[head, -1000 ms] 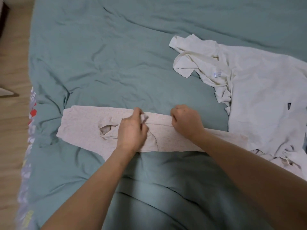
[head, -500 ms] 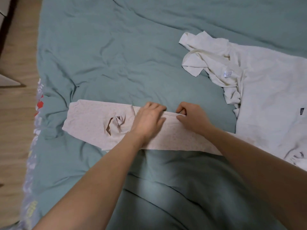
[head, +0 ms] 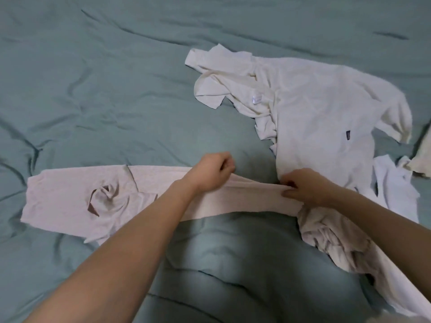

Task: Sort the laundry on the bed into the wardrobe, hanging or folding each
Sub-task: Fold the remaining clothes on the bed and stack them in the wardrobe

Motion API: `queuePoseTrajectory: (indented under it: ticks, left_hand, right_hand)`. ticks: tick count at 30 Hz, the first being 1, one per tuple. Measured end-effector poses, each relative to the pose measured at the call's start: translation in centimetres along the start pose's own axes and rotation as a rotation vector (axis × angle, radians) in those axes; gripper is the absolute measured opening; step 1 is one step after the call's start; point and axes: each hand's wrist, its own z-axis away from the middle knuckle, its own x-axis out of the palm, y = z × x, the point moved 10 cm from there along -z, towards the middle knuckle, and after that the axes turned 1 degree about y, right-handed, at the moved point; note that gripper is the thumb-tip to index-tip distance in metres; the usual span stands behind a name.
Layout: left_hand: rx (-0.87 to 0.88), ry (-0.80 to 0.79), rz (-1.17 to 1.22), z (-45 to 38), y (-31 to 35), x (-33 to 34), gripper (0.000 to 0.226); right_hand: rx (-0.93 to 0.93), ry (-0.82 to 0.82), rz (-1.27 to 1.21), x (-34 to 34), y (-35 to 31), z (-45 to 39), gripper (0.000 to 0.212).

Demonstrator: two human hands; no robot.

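Two hands are working the pink garment, so I'm judging this as the fold step on one piece, nothing near the wardrobe yet (wardrobe isn't in view).

Pink garment is lying stretched in a long band across the teal bedspread, its flat end running left of my hands, its other end bunching in a heap just right of and below my right hand. A puckered opening is showing in the flat part, left of my left hand.

Grip: right hand is pinching the garment's top edge, fingers curled onto the fabric, pulling it taut. Left hand is sitting fist-like over the band, fingers curled in; it's resting on or just above the cloth, and I can't tell whether anything is caught between the fingers.

White top is lying crumpled just beyond my right hand, its hem touching the pink heap. A paler piece is lying right of that hand.

Next move, as I'm reading it: straightening the bunched end out from the white top, then doubling the band over. Risk: dragging the white top along.
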Motion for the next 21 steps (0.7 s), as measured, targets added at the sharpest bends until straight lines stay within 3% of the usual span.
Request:
queuePoseTrajectory:
  ticks: [2,4,8,14,21]
  left_hand:
    - [-0.074,-0.138,0.146,-0.5,0.4,1.5,0.020]
    - [-0.089,-0.270,0.123,-0.9,1.0,2.7,0.029]
    - [-0.110,-0.307,0.135,-2.4,1.4,2.4,0.019]
    - [-0.206,-0.239,0.156,-3.1,-0.6,1.2,0.014]
    - [-0.181,-0.236,0.148,-2.8,-0.4,1.1,0.019]
  right_hand:
    - [0.042,0.112,-0.258,-1.2,2.0,1.1,0.017]
    - [0.120,0.311,-0.502,-2.7,3.9,2.3,0.020]
    - [0.354,0.716,-0.594,-3.4,6.3,5.4,0.013]
    - [0.443,0.687,-0.803,-0.5,4.8,3.9,0.022]
    - [0.632,0.769,-0.823,0.4,4.8,2.8,0.019]
